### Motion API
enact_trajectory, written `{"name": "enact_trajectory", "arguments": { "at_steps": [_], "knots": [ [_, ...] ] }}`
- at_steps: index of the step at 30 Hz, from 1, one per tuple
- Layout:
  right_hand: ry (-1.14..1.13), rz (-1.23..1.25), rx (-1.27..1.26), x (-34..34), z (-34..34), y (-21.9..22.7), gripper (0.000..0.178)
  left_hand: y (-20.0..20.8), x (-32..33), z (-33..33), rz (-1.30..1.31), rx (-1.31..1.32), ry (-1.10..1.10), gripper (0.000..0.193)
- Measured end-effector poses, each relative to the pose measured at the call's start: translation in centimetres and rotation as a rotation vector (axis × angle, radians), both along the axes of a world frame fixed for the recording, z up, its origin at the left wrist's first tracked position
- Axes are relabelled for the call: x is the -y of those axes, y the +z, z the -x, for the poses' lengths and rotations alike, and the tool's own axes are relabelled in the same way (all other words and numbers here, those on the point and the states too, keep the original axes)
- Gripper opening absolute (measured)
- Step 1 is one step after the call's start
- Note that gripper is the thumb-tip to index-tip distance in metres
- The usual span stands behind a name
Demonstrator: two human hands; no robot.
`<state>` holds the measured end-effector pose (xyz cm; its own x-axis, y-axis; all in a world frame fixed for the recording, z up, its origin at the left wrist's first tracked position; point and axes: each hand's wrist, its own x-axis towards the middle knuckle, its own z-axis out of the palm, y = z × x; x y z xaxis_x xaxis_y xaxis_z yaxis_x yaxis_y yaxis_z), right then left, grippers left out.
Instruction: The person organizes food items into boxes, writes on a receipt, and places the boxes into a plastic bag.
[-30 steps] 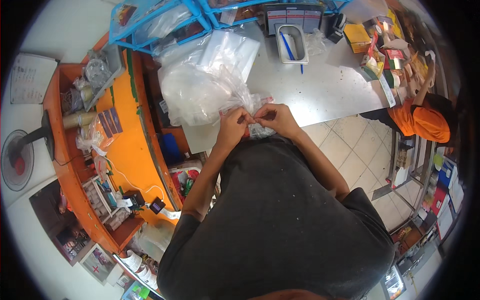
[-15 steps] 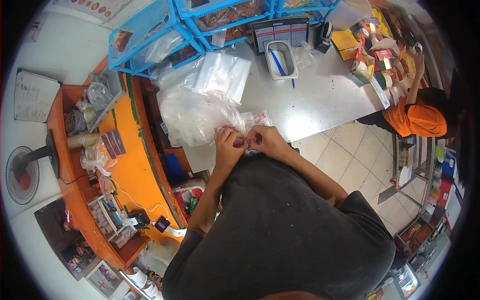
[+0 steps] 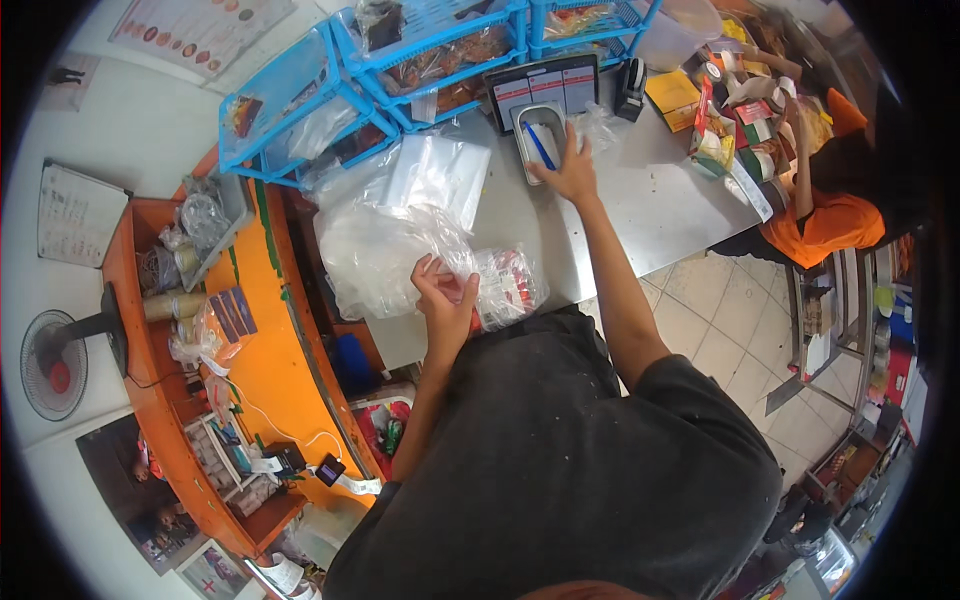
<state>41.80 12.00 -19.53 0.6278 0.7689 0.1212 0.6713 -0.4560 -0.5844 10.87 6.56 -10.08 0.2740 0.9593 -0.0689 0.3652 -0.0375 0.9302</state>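
Note:
My left hand (image 3: 445,302) is over the near edge of the steel table with its fingers apart. It is beside a knotted-looking clear plastic bag (image 3: 508,285) with red and white contents too wrapped to make out. Just beyond that hand spreads a heap of clear plastic bags (image 3: 385,245), with a flat stack of clear bags (image 3: 437,178) on top. Farther out, my right hand (image 3: 570,178) reaches to a rectangular metal container (image 3: 533,173), fingers spread at its right rim. A blue pen (image 3: 540,147) leans inside on white paper.
A tablet (image 3: 545,85) stands behind the container, beside a black tape dispenser (image 3: 630,90). Blue plastic racks (image 3: 455,60) hold bagged food at the back. Boxes and packets (image 3: 725,120) crowd the right end, near a person in an orange top (image 3: 835,225). An orange counter (image 3: 265,350) runs along the left.
My hands have parted from their pinch together. The right hand has gone forward to the metal container, while the left has opened. The bag with red and white contents now shows more fully.

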Motion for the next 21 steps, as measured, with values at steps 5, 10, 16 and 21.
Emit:
{"name": "enact_trajectory", "arguments": {
  "at_steps": [5,10,16,21],
  "knots": [
    [0.143,0.058,-0.167,-1.1,0.8,-1.4,0.129,0.4,-1.0,-1.0,0.008,0.005,-0.039,0.078],
    [0.351,-0.181,-0.811,-2.8,0.1,-1.8,0.080,-0.9,-0.8,-0.5,0.053,0.037,-0.026,0.076],
    [0.312,-0.202,-0.038,-6.0,-5.7,-3.3,0.047,-1.0,-1.1,-0.6,0.074,0.048,-0.024,0.074],
    [0.475,-0.038,-0.073,-8.9,-8.1,-1.7,0.050,-0.2,-1.3,-1.5,0.080,0.051,-0.007,0.072]
  ]
}}
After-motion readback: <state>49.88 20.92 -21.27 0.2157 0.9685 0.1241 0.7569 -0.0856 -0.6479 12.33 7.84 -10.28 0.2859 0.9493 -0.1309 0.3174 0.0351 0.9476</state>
